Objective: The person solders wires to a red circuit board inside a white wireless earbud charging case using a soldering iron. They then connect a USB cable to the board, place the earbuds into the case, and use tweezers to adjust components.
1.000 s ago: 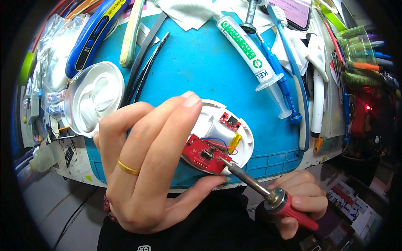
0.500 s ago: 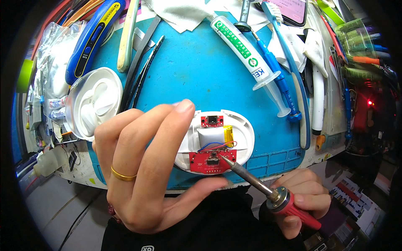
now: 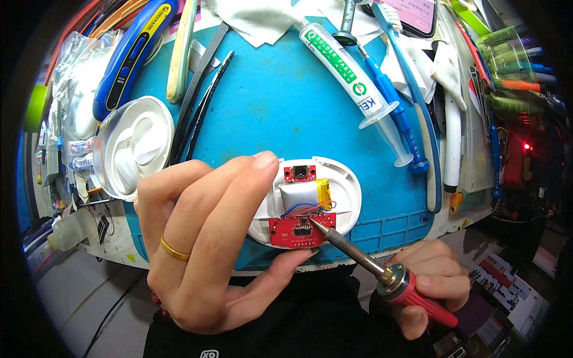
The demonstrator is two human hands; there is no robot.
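Note:
My left hand (image 3: 206, 238) curves round the left side of a white oval plastic case (image 3: 349, 197), index fingertip at its upper left and thumb at its near edge. Inside the case sit a red circuit board (image 3: 283, 232), a silver battery (image 3: 297, 196) with yellow tape, and a small red connector board (image 3: 300, 173). Red and blue wires (image 3: 304, 209) run between battery and circuit board. Wrapped round the red handle of a soldering iron (image 3: 358, 256), my right hand (image 3: 436, 280) keeps its tip against the board's far edge, near the wires.
A blue mat (image 3: 250, 101) lies beneath. Left are a white lidded case (image 3: 134, 149), black tweezers (image 3: 206, 107) and a blue-yellow knife (image 3: 134, 56). A syringe (image 3: 346, 68), blue screwdriver (image 3: 388, 89) and toothbrush (image 3: 418, 101) lie right.
The iron's tip has shifted slightly left and away from me along the board. My left index fingertip has come down a little, and the thumb has slid left.

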